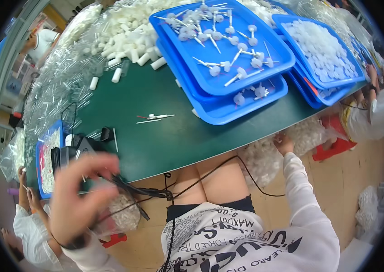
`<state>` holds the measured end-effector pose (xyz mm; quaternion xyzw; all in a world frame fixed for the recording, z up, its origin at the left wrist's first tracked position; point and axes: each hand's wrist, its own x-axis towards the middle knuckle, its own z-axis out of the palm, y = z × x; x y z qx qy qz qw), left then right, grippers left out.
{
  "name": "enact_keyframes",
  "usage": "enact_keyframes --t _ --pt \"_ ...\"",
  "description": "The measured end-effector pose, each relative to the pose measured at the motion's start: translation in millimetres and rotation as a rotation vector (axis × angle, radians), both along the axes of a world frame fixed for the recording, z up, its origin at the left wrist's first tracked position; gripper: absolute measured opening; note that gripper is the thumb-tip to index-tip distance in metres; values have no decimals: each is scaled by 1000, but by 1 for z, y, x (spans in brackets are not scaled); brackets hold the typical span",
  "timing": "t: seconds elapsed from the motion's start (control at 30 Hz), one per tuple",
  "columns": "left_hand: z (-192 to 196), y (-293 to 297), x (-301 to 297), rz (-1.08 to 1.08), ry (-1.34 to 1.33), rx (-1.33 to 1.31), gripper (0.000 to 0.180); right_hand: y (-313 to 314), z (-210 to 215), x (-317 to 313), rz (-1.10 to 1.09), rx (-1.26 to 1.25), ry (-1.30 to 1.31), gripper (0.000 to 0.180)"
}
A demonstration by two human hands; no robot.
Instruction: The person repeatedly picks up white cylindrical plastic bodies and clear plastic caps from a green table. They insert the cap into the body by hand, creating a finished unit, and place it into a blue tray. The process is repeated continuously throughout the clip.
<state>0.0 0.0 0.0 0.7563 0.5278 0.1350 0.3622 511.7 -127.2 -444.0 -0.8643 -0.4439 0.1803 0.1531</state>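
Observation:
My left hand [81, 195] is raised at the near left edge of the table, blurred and close to view. Its fingers are curled but apart from the thumb, and nothing shows between them. Below the table's right front edge, my right hand [284, 143] is at a clear bag of small white parts [264, 161]. Its fingers are drawn together; whatever they hold is too small to make out. Thin white sticks [155, 117] lie on the green table [156, 147].
Stacked blue trays [219, 119] hold white stemmed pieces. Another blue tray [321, 54] has translucent discs. White cylinders [128, 43] and clear tubes [51, 97] are heaped at the back left. Black cables [156, 191] cross by my lap. Other people [36, 235] sit at both sides.

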Motion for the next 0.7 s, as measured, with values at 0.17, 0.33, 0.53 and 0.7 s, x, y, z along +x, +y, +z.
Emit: enact_keyframes --t 0.17,0.33,0.53,0.7 --pt "-15 140 -3 52 315 312 28 -16 5 -17 -27 -24 -109 27" --pt "-88 241 -21 232 400 373 41 -19 35 -49 -25 314 -71 23" --pt "-109 252 36 189 369 236 43 -77 82 -87 -126 416 100 17" --pt "-117 243 38 64 573 200 57 -96 126 -116 -325 502 358 15"
